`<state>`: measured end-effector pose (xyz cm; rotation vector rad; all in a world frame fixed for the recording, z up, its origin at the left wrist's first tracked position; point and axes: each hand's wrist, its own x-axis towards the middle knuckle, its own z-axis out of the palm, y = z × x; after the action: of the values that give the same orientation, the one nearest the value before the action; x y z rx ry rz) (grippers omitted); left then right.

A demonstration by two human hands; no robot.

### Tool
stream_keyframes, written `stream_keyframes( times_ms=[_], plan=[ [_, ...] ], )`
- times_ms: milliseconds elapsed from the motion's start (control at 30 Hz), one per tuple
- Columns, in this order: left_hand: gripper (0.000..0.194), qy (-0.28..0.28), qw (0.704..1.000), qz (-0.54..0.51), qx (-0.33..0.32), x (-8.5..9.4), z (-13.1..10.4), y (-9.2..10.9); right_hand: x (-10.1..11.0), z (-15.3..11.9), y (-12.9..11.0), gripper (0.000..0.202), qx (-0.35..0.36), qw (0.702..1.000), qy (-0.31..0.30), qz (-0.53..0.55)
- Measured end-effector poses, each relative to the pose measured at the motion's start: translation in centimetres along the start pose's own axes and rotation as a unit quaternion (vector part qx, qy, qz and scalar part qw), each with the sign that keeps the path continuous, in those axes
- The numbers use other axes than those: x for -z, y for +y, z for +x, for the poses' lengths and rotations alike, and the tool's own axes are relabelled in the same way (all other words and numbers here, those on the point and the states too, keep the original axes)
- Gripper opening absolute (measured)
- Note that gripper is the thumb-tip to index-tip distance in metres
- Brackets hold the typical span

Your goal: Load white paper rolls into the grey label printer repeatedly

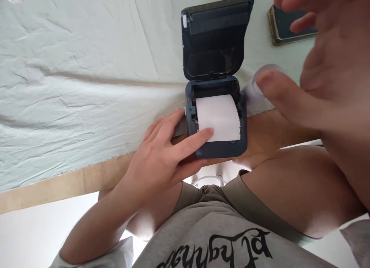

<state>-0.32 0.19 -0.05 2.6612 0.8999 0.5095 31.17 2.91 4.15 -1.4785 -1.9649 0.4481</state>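
A small dark blue printer [243, 144] sits at the table's near edge with its black lid [215, 41] tilted up and back. White paper [219, 116] from inside it lies over the front rim. My left hand [167, 148] grips the printer's left side, its index finger resting on the paper and its thumb at the front edge. My right hand [323, 67] is raised at the upper right, close to the camera, with fingers apart and nothing seen in it. Behind its thumb stands a translucent round object [257, 92], partly hidden, beside the printer.
A phone-like dark slab with a worn edge [279, 29] lies at the back right, partly behind my right hand. A wrinkled pale green cloth [86, 67] covers the table, whose wooden edge [72, 179] shows in front. My legs are beneath that edge.
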Motion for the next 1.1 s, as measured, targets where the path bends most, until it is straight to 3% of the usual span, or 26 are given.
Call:
stream_keyframes(
  times_ms=[100, 233, 400, 567, 800, 933, 1100],
  plan=[
    [0.044, 0.016, 1.0, -0.001, 0.003, -0.1, 0.0, 0.0, -0.4, 1.3, 1.2, 0.097, 0.076, 0.997, 0.001, -0.031],
    [0.046, 0.011, 1.0, -0.009, 0.028, 0.0, 0.0, 0.3, -0.8, 1.5, 1.4, 0.112, 0.043, 0.998, 0.007, -0.043],
    [0.047, 0.002, 0.999, -0.012, 0.043, 0.1, -0.1, 0.6, -0.3, 0.4, 1.4, 0.092, 0.039, 0.998, 0.042, 0.037],
    [0.057, 0.011, 1.0, -0.005, 0.027, -0.3, -0.1, 0.9, -0.3, -0.2, 0.7, 0.051, 0.05, 0.998, -0.032, -0.022],
    [0.089, 0.015, 0.999, 0.005, 0.039, -0.4, 0.2, 0.8, -1.1, -0.3, 0.0, 0.053, 0.068, 0.989, -0.121, -0.047],
    [0.088, 0.003, 0.998, 0.004, 0.061, 0.0, 0.5, 1.1, -1.4, -0.1, 0.0, 0.051, 0.068, 0.988, -0.131, -0.052],
    [0.08, 0.013, 0.996, -0.022, 0.083, 0.3, 0.7, 1.4, -1.5, 0.4, -1.1, 0.052, -0.007, 0.987, -0.155, -0.029]
  ],
)
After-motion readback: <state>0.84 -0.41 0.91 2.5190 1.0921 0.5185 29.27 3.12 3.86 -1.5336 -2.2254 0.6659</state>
